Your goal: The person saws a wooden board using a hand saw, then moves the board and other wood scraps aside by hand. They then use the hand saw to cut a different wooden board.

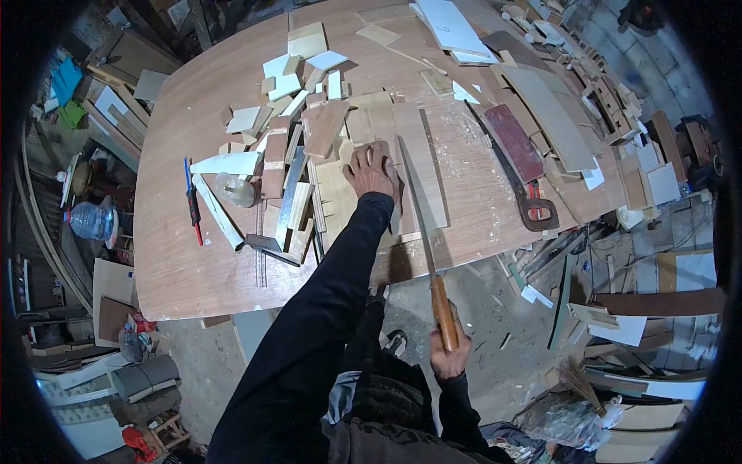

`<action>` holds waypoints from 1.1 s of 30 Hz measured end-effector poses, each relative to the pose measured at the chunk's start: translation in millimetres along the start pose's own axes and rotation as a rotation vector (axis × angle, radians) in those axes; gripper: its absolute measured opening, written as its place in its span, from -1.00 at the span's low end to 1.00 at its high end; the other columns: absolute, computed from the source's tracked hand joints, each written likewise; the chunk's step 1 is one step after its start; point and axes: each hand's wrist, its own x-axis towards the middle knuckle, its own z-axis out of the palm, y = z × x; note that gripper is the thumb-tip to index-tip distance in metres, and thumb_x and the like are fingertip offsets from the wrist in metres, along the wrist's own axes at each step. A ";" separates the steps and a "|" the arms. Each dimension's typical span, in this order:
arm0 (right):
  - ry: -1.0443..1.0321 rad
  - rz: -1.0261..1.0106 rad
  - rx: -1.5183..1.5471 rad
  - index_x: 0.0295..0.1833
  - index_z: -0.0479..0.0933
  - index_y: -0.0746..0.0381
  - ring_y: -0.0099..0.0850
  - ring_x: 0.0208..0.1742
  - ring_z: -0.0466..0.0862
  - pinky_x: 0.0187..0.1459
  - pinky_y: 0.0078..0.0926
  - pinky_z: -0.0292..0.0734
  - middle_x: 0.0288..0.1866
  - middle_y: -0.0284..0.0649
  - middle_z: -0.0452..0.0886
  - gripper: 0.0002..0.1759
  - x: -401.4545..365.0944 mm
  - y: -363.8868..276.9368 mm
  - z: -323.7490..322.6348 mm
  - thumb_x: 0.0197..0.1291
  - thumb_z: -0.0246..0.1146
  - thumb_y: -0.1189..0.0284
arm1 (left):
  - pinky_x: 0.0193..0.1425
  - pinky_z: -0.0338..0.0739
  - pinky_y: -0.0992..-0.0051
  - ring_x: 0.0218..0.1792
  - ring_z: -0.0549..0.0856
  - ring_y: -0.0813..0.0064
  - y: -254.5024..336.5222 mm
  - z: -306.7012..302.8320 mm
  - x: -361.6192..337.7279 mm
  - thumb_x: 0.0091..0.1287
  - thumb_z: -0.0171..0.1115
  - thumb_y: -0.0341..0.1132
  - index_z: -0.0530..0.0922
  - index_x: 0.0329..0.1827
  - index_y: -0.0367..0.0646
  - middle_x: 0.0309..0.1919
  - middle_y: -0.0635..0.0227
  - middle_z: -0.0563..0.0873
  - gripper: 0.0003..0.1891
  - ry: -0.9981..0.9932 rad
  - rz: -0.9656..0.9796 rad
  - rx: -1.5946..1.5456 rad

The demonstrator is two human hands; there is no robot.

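A cluttered woodworking workshop: a large brown plywood worktop [193, 263] strewn with pale wooden offcuts [325, 127] and sawdust [471, 166], a long steel saw with a wooden handle [423, 224], and timber boards [657, 301] piled around.

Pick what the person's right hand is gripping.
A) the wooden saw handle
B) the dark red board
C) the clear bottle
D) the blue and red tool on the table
A: the right hand is closed around the wooden saw handle, while the left hand lies flat on the planks.
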 end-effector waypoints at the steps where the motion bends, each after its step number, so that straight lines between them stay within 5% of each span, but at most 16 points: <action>1: 0.074 0.119 0.320 0.28 0.44 0.27 -0.44 -0.50 0.56 -0.35 -0.49 0.54 -0.36 -0.24 0.64 -0.43 -11.5 32.7 15.9 0.08 0.28 0.55 | 0.29 0.09 0.00 0.20 0.40 0.17 -3.3 7.4 -1.4 0.28 0.15 -0.18 0.35 0.41 0.10 0.08 0.18 0.50 -0.43 0.119 0.021 0.045; 2: 0.150 0.240 0.640 0.23 0.46 0.28 -0.45 -0.50 0.56 -0.36 -0.51 0.54 -0.36 -0.26 0.64 -0.48 -16.9 49.6 21.5 0.08 0.28 0.55 | 0.29 0.09 0.00 0.20 0.40 0.17 -3.3 7.1 -0.8 0.28 0.15 -0.18 0.35 0.41 0.10 0.08 0.18 0.50 -0.43 0.117 0.025 0.046; 3: -0.222 0.458 1.090 0.36 0.40 0.30 -0.48 -0.43 0.61 -0.28 -0.49 0.58 -0.26 -0.19 0.64 -0.36 -12.0 56.1 -3.5 0.10 0.28 0.64 | 0.25 0.11 0.03 0.18 0.40 0.17 -2.5 6.9 -0.7 0.28 0.15 -0.17 0.35 0.40 0.10 0.06 0.20 0.51 -0.43 0.075 -0.036 0.023; 4: -0.219 0.456 1.091 0.36 0.40 0.30 -0.48 -0.43 0.61 -0.28 -0.49 0.58 -0.26 -0.19 0.64 -0.36 -8.7 35.8 -9.4 0.10 0.28 0.64 | 0.22 0.13 0.06 0.15 0.41 0.18 -0.6 6.7 0.0 0.28 0.15 -0.16 0.34 0.40 0.09 0.04 0.22 0.52 -0.43 0.034 -0.098 -0.002; 6: 0.026 -0.111 0.208 0.37 0.39 0.30 -0.54 -0.44 0.58 -0.29 -0.56 0.56 -0.18 -0.18 0.66 -0.37 5.0 -22.5 -14.2 0.12 0.26 0.63 | 0.22 0.11 0.05 0.17 0.40 0.19 0.0 8.9 0.8 0.26 0.16 -0.16 0.33 0.39 0.03 0.05 0.21 0.54 -0.41 0.054 -0.100 0.000; 7: 0.023 -0.064 0.070 0.39 0.39 0.29 -0.55 -0.44 0.58 -0.30 -0.55 0.55 -0.18 -0.18 0.68 -0.37 5.8 -43.6 -19.0 0.14 0.24 0.63 | 0.22 0.10 0.03 0.19 0.40 0.20 1.1 8.9 -2.1 0.24 0.16 -0.16 0.32 0.39 -0.02 0.06 0.21 0.56 -0.39 0.067 -0.106 0.004; 14: 0.041 -0.025 0.240 0.40 0.38 0.30 -0.45 -0.35 0.64 -0.21 -0.48 0.58 -0.13 -0.13 0.70 -0.34 0.3 -12.3 2.3 0.12 0.27 0.54 | 0.22 0.09 0.05 0.19 0.39 0.19 0.3 12.2 -4.5 0.17 0.19 -0.18 0.44 0.34 0.20 0.10 0.26 0.56 -0.42 0.071 -0.067 0.084; 16: 0.040 -0.026 0.181 0.38 0.39 0.31 -0.44 -0.33 0.66 -0.20 -0.47 0.58 -0.14 -0.12 0.70 -0.36 1.6 6.7 10.8 0.13 0.28 0.52 | 0.23 0.08 0.06 0.20 0.37 0.18 1.2 3.3 -3.9 0.20 0.17 -0.18 0.49 0.31 0.30 0.14 0.29 0.54 -0.47 -0.066 -0.034 0.137; 26: 0.070 -0.015 0.251 0.23 0.49 0.36 -0.31 -0.26 0.72 -0.15 -0.46 0.58 -0.11 -0.05 0.69 -0.50 3.8 -19.6 -4.1 0.14 0.24 0.47 | 0.21 0.10 -0.01 0.23 0.32 0.07 4.8 20.0 7.1 0.14 0.24 -0.15 0.42 0.30 0.18 0.13 0.15 0.46 -0.43 -0.071 -0.153 0.108; 31: 0.255 -0.190 0.030 0.38 0.39 0.32 -0.59 -0.45 0.63 -0.37 -0.66 0.52 -0.12 -0.16 0.71 -0.36 -17.5 -3.2 -7.7 0.17 0.26 0.36 | 0.18 0.11 0.01 0.16 0.36 0.10 -0.4 32.1 7.1 0.15 0.21 -0.08 0.38 0.29 0.06 0.09 0.15 0.46 -0.41 0.048 -0.126 0.119; 33: 0.195 -0.080 0.121 0.38 0.39 0.34 -0.60 -0.42 0.63 -0.35 -0.66 0.53 -0.07 -0.15 0.70 -0.36 -19.7 -1.1 -14.9 0.20 0.27 0.33 | 0.19 0.10 0.01 0.15 0.37 0.11 6.3 37.4 7.7 0.14 0.22 -0.07 0.37 0.30 0.01 0.08 0.15 0.46 -0.38 0.128 -0.111 0.118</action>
